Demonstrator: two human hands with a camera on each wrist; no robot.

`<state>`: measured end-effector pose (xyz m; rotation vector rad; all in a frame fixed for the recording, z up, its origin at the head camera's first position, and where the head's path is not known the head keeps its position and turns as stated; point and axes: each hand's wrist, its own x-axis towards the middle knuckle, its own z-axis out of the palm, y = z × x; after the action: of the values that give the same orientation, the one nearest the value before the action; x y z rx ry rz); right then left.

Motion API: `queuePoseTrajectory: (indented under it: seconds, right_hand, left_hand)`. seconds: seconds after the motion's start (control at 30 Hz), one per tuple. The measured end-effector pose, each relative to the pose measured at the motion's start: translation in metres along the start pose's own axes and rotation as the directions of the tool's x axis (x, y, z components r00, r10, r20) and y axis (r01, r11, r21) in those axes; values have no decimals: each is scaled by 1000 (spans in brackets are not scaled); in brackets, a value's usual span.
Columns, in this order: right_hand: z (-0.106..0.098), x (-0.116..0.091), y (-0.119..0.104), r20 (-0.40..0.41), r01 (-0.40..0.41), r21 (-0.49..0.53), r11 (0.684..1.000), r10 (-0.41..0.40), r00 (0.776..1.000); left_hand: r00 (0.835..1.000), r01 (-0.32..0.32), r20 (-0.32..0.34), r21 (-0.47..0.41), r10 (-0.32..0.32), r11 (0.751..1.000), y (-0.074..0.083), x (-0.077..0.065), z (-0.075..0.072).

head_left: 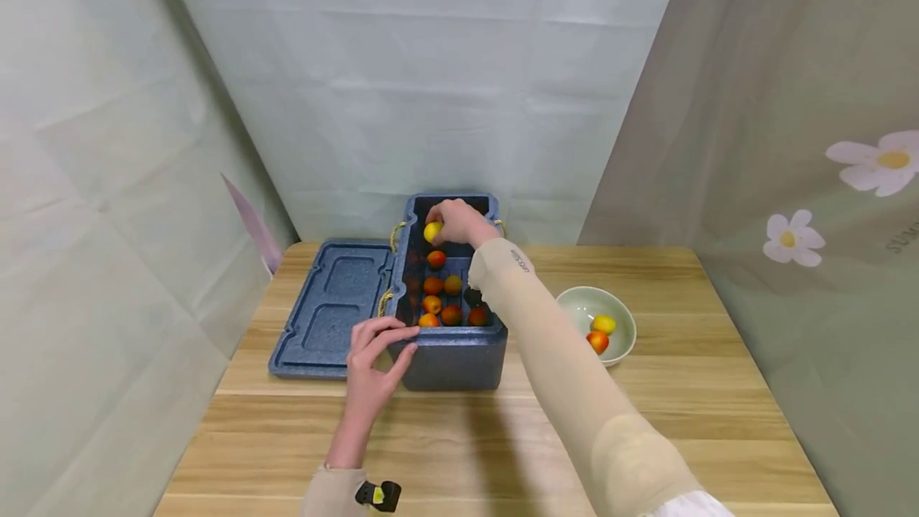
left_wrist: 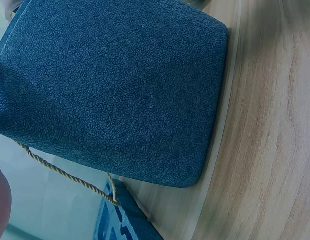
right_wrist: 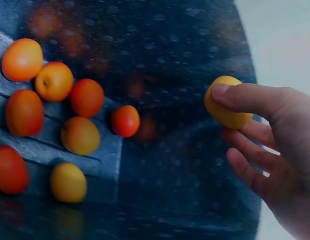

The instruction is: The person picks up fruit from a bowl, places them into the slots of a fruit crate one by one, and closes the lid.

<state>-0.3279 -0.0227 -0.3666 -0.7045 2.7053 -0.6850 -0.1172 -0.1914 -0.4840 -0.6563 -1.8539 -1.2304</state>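
My right hand pinches a small, smooth yellow fruit between thumb and fingers, over the far end of a deep speckled blue foam box. Inside the box, several red, orange and yellowish fruits lie on the ribbed floor, mostly toward the near end; a red one sits closest to the held fruit. At the near left corner, my left hand rests its extended fingers on the box rim. The left wrist view is mostly the box's outer wall, with only bits of that hand at its left edge.
The box lid lies flat on the wooden table, left of the box. Yellow rope handles hang on the box's sides. To the right stands a pale bowl with a yellow and a red-orange fruit. Light curtains surround the table.
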Motion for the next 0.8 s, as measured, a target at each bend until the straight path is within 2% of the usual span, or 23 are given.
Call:
queuePoseTrajectory:
  seconds: [0.2, 0.33, 0.8]
  right_hand:
    - [15, -4, 4, -1, -37, -10, 999, 37, 999]
    - [19, -5, 6, -12, -34, -24, 999, 34, 999]
    - [12, -2, 9, -9, -57, -11, 998, 57, 998]
  left_hand:
    - [1000, 2, 1, -6, -2, 1000, -1, -2, 0]
    - [1000, 2, 2, -9, -2, 1000, -1, -2, -1]
    - [1000, 9, 1, -3, -9, 1000, -1, 0, -2]
